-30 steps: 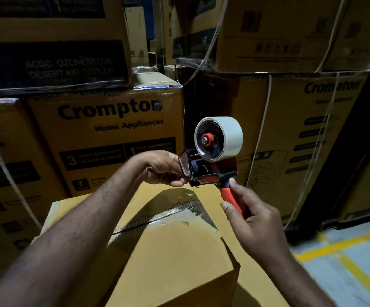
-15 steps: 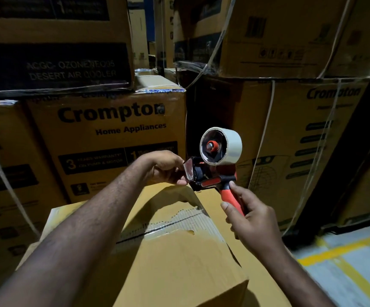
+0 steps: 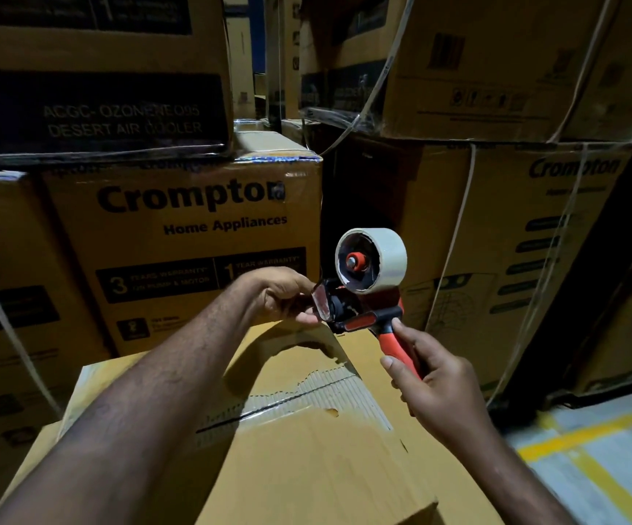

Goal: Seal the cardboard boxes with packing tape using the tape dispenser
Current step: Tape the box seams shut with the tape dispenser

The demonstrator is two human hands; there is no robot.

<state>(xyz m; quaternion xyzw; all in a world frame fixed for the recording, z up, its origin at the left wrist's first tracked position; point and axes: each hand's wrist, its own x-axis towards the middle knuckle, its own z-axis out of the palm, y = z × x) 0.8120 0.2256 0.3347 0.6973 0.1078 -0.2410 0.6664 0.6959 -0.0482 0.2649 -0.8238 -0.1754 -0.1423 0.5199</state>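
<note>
Gripping hand: your right hand (image 3: 439,388) curls round the tape dispenser's (image 3: 362,316) red handle;
Left hand (image 3: 284,297): your fingers (image 3: 307,318) pinch its front plate;
Cardboard box (image 3: 307,467): below your hands

Middle carton (image 3: 193,229) reads "Crompton Home Appliances", "3 years warranty", "1 year warranty"; upper-left carton (image 3: 117,119) "DESERT AIR COOLER"; right carton (image 3: 572,168) "Crompton".

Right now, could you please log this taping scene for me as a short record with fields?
right hand: grips the red handle of the tape dispenser
left hand: pinches the dispenser's front end
tape roll: white, mounted, held above the box
cardboard box: in front, top surface torn along the seam
background: stacked cartons printed Crompton; yellow floor line at right
</note>
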